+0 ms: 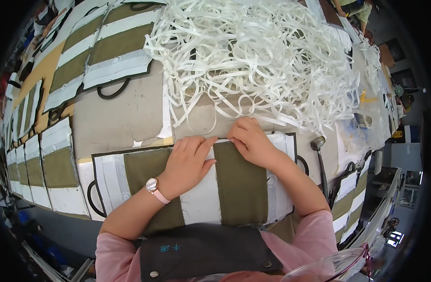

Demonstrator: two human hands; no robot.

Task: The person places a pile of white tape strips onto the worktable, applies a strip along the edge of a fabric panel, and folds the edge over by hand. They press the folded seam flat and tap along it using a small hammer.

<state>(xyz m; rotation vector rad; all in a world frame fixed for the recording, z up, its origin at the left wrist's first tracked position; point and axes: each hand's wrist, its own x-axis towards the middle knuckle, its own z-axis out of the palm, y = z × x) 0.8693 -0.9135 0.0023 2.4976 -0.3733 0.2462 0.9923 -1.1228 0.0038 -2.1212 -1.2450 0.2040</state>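
An olive-green and white striped fabric panel lies in front of me, with dark edging and a black loop handle at either end. My left hand, with a pink-strapped watch at its wrist, lies on the panel. Its fingers are spread toward the far edge and its thumb is apart. Beside it, my right hand is closed with bent fingers at the middle of that same edge, its fingertips partly hidden. Just beyond is a large tangled heap of white tape strips.
A hammer lies right of the panel. More striped panels are spread at the back left, and others line the left edge. Clear plastic bags and further panels are at the right. Other people stand across the table.
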